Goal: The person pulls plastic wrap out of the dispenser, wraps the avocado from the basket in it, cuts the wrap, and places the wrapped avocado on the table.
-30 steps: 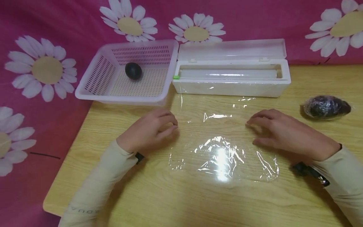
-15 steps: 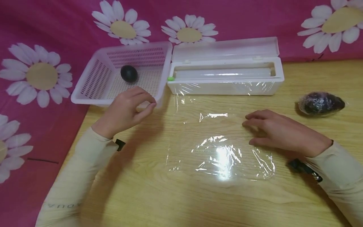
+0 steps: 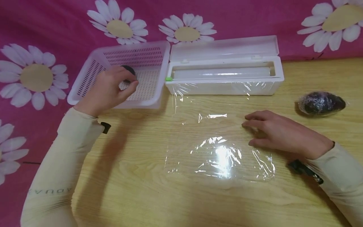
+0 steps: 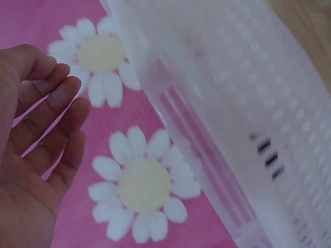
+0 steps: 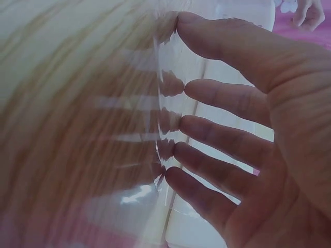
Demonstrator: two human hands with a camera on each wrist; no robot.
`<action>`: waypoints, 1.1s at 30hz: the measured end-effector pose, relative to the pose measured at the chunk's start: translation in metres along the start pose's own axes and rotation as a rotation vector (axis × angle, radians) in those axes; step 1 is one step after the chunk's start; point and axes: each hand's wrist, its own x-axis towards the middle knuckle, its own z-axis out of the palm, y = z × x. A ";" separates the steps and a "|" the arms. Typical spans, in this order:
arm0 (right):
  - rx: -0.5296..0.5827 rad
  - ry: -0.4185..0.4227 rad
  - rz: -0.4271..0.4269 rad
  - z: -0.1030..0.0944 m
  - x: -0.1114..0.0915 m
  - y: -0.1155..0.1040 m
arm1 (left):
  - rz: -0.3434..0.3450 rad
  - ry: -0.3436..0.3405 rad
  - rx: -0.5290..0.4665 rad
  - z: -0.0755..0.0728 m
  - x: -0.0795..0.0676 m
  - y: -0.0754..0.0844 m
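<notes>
My left hand (image 3: 109, 88) hangs over the near left part of a pale plastic basket (image 3: 148, 103), fingers loosely bent and holding nothing. Behind its fingers, a dark egg-shaped object (image 3: 129, 68) sits in the basket, partly hidden. In the left wrist view the palm and loose fingers (image 4: 57, 111) show beside the basket's slotted wall. My right hand (image 3: 273, 132) rests with spread fingertips at the right side of a sheet of cling film (image 3: 224, 156) lying on the table. In the right wrist view, the fingertips (image 5: 199, 88) touch the shiny film.
The cling film runs out of a white dispenser box (image 3: 224, 89) with its lid up, the roll (image 3: 221, 73) inside and a green slider (image 3: 169, 78) at its left end. A film-wrapped dark oval object (image 3: 321, 103) lies at right. A flowered pink cloth (image 3: 241, 19) hangs behind.
My left hand has left the film's left side and moved left and away from me, over the basket. The right hand has stayed at the film. The view has shifted slightly.
</notes>
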 end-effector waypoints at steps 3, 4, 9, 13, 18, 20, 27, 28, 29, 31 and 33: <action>-0.006 0.003 0.001 0.000 0.000 0.000 | -0.105 -0.049 0.014 -0.004 0.006 -0.014; -0.008 0.005 0.000 0.001 0.001 0.000 | -0.140 -0.067 0.021 -0.005 0.008 -0.019; -0.018 0.011 -0.014 0.002 0.001 0.000 | -0.298 -0.120 0.039 -0.010 0.017 -0.044; -0.018 0.010 -0.005 0.002 -0.001 0.001 | -0.408 -0.145 0.030 -0.014 0.028 -0.063; -0.006 -0.009 0.039 0.003 -0.003 0.001 | -0.531 -0.125 0.014 -0.013 0.042 -0.084; -0.007 -0.006 0.042 0.004 -0.003 0.001 | -0.569 -0.102 0.014 -0.012 0.045 -0.091; -0.024 0.044 -0.004 0.006 -0.002 0.002 | -0.686 -0.095 -0.017 -0.003 0.048 -0.117; -0.020 0.047 -0.006 0.006 -0.002 0.002 | -0.706 -0.114 -0.025 0.000 0.047 -0.121; -0.022 0.050 -0.007 0.006 -0.002 0.002 | -0.724 -0.137 -0.033 0.003 0.047 -0.125; -0.022 0.054 -0.007 0.007 -0.002 0.002 | -0.729 -0.183 -0.034 0.009 0.046 -0.132; -0.023 0.061 -0.009 0.007 -0.002 0.001 | -0.734 -0.232 -0.035 0.016 0.045 -0.137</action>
